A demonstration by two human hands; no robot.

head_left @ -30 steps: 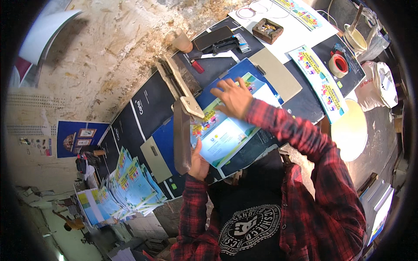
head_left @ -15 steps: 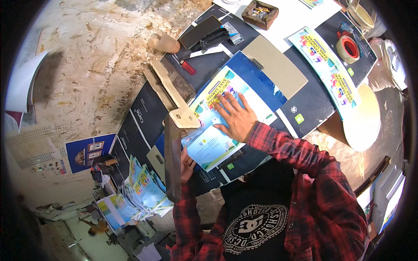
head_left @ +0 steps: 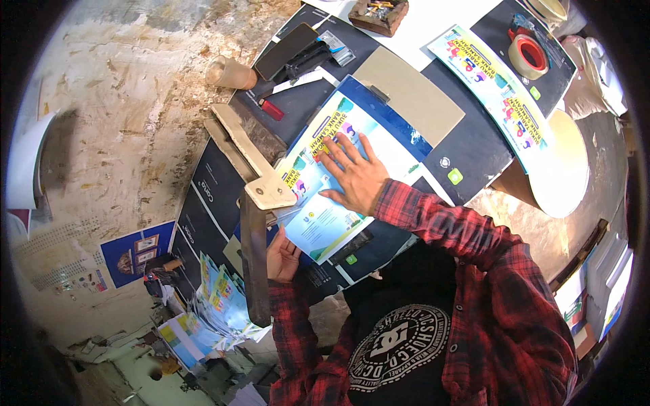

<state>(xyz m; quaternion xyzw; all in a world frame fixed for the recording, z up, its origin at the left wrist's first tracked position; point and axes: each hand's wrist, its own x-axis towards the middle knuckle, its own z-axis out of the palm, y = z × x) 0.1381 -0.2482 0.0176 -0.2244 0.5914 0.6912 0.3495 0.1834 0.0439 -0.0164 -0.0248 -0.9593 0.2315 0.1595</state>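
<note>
A printed cover sheet (head_left: pixel 321 220), blue-white with colourful drawings and yellow lettering, lies on a blue board (head_left: pixel 399 125). My right hand (head_left: pixel 355 176) rests flat on it, fingers spread. The sheet's left edge passes under the beige arm (head_left: pixel 271 189) of what looks like a paper cutter, with a long dark bar (head_left: pixel 254 264) pointing toward me. Just right of that bar, my left hand (head_left: pixel 283 257) is palm up at the sheet's near left corner, its fingers loosely bent and apart. The bar hides part of this hand; nothing shows clearly in it.
More printed covers (head_left: pixel 487 95) lie at the right, near a tape roll (head_left: pixel 529 55). An ashtray (head_left: pixel 379 15), phone (head_left: pixel 288 51), black stapler-like tool (head_left: pixel 305 62), red lighter (head_left: pixel 272 109) and cup (head_left: pixel 230 72) stand farther off. Stacked prints (head_left: pixel 220 298) sit at lower left.
The whole view has shifted slightly, moving the table things left and up. My right hand stays flat on the sheet. More of my left hand shows beside the dark bar.
</note>
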